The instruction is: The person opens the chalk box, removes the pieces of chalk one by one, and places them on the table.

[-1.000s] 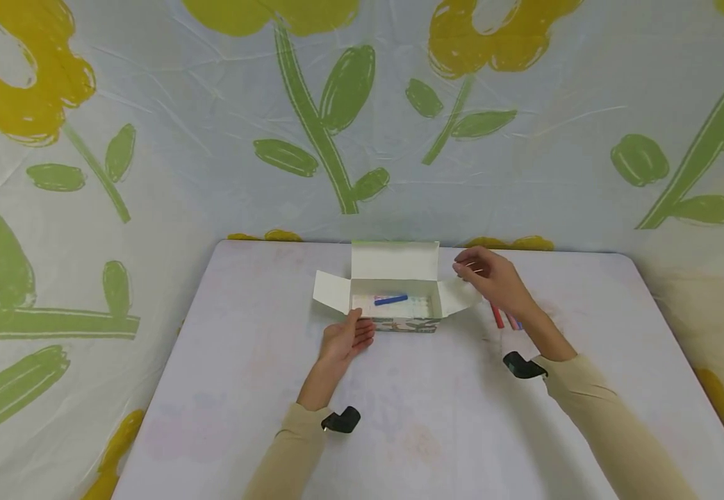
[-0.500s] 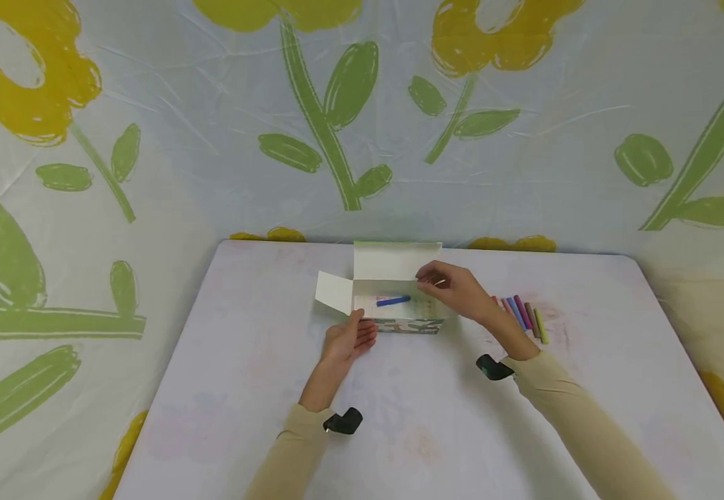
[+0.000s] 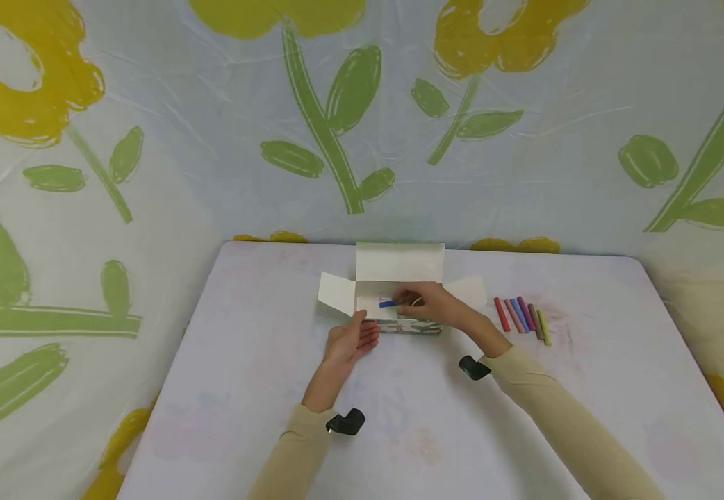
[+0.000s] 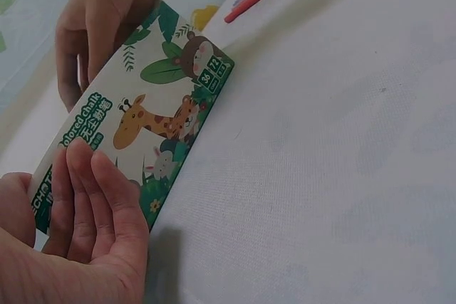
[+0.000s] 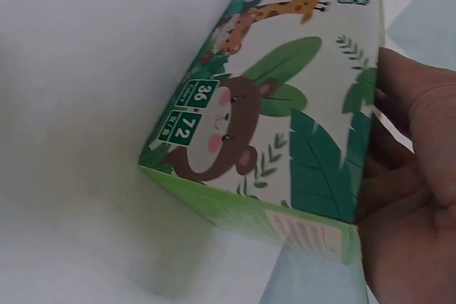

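Note:
An open cardboard chalk box (image 3: pixel 408 327) stands on the table, its lid and side flaps folded out. Animals and the words "colored chalk" are printed on its front, seen in the left wrist view. My left hand (image 3: pixel 345 342) holds the front wall near its left corner, thumb at the top edge and fingers along the printed face (image 4: pixel 153 115). Inside the box, my right hand (image 3: pixel 429 304) has its fingertips around the right end of a blue chalk stick (image 3: pixel 386 304). The box wall (image 5: pixel 306 83) hides those fingertips in the right wrist view.
To the right of the box lie several chalk sticks side by side: a red one (image 3: pixel 502 314), a blue one (image 3: pixel 520 316), a yellow-green one (image 3: pixel 545 328) and others. A flowered cloth (image 3: pixel 212 139) hangs behind the white table (image 3: pixel 243 444).
My right hand has moved left from beside the right flap, down into the box to the blue chalk stick. The row of chalk sticks is uncovered. My left hand has stayed on the box.

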Available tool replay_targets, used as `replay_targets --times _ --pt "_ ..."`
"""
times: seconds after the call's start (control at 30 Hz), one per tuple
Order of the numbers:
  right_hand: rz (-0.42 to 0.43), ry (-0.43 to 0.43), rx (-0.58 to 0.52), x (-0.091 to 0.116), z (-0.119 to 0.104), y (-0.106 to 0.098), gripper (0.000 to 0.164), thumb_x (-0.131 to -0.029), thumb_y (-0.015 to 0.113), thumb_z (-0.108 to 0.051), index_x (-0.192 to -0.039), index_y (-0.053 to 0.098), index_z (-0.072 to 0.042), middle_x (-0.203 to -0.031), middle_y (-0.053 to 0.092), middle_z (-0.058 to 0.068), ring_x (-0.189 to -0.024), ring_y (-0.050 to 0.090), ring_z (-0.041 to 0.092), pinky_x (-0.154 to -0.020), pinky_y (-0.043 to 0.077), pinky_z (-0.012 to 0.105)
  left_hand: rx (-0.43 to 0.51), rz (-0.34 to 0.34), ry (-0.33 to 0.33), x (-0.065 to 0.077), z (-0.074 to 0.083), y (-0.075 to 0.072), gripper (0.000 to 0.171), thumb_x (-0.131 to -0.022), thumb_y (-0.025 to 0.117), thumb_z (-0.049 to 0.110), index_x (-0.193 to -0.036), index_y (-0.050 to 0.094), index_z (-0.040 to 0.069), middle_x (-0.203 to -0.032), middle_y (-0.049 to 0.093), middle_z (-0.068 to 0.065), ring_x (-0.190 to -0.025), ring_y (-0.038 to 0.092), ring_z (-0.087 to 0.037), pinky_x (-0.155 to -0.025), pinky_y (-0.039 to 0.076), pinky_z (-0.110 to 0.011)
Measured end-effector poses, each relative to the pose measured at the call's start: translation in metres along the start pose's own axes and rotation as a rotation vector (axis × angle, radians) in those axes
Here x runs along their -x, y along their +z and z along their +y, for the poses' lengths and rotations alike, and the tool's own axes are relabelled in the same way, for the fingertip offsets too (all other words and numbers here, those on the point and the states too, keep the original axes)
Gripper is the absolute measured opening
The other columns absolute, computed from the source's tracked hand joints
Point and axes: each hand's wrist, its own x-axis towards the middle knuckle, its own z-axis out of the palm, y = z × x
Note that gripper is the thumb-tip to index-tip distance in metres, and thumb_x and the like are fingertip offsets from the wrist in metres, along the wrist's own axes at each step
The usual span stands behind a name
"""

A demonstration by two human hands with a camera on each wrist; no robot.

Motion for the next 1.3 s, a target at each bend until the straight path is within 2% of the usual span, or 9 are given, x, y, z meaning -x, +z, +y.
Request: replay_targets --times 0.2,0.4,0.5,0.8,0.93,1.07,1.3 --pt "-0.081 -0.015 0.108 -0.011 0.002 0.007 0.02 -0.096 0.07 -0.003 -0.113 0.068 0.007 -0.106 0.07 0.018 -0.095 0.069 0.027 -0.084 0.06 0.039 0.012 0.001 0.016 0.0 -0.001 -0.001 0.039 -0.102 0.063 0.03 -0.1 0.071 -0.008 -0.086 0.074 -0.01 -0.075 0.07 -0.013 -0.075 0.061 -0.025" --pt "-0.235 0.09 0.175 -0.025 0.003 0.005 0.016 -0.099 0.066 -0.004 -0.112 0.072 0.004 -0.106 0.072 0.012 -0.099 0.068 0.025 -0.091 0.058 0.039 0.025 0.018 0.029 0.0 -0.003 0.002 0.039 -0.102 0.063 0.029 -0.101 0.071 -0.009 -0.086 0.074 -0.009 -0.076 0.071 -0.013 -0.075 0.061 -0.025" --pt "-0.314 0.124 0.17 -0.03 0.005 0.002 0.016 -0.1 0.064 -0.001 -0.113 0.073 0.003 -0.108 0.073 0.012 -0.101 0.068 0.025 -0.093 0.057 0.038 0.034 0.032 0.039 0.0 -0.005 0.006 0.038 -0.102 0.063 0.028 -0.1 0.071 -0.009 -0.085 0.074 -0.009 -0.076 0.071 -0.013 -0.075 0.061 -0.025" --pt "-0.442 0.18 0.201 -0.037 0.005 -0.007 0.018 -0.099 0.064 0.001 -0.113 0.075 0.002 -0.103 0.074 0.007 -0.091 0.066 0.015 -0.088 0.058 0.034 0.062 0.047 0.072 0.002 -0.01 0.018 0.041 -0.103 0.06 0.026 -0.107 0.067 -0.014 -0.084 0.073 -0.008 -0.076 0.07 -0.012 -0.076 0.061 -0.024" --pt "-0.438 0.211 0.179 -0.035 0.003 -0.007 0.014 -0.098 0.065 -0.002 -0.109 0.074 0.0 -0.099 0.072 0.004 -0.089 0.063 0.014 -0.086 0.056 0.032 0.065 0.04 0.073 0.004 -0.011 0.017 0.041 -0.103 0.06 0.026 -0.106 0.067 -0.014 -0.084 0.073 -0.008 -0.076 0.07 -0.012 -0.076 0.061 -0.024" --pt "-0.399 0.174 0.151 -0.032 0.003 -0.005 0.013 -0.099 0.066 -0.002 -0.109 0.074 0.0 -0.1 0.073 0.005 -0.091 0.065 0.017 -0.086 0.057 0.032 0.066 0.035 0.069 0.006 -0.011 0.015 0.039 -0.103 0.06 0.026 -0.103 0.068 -0.013 -0.083 0.073 -0.008 -0.075 0.07 -0.012 -0.075 0.061 -0.024" --pt "-0.192 0.029 0.145 -0.019 0.003 -0.006 0.015 -0.098 0.069 -0.007 -0.11 0.074 0.001 -0.104 0.074 0.009 -0.091 0.066 0.02 -0.081 0.057 0.035 0.065 0.034 0.044 0.011 -0.011 0.011 0.036 -0.102 0.061 0.026 -0.1 0.07 -0.009 -0.085 0.073 -0.009 -0.076 0.07 -0.012 -0.074 0.061 -0.024"
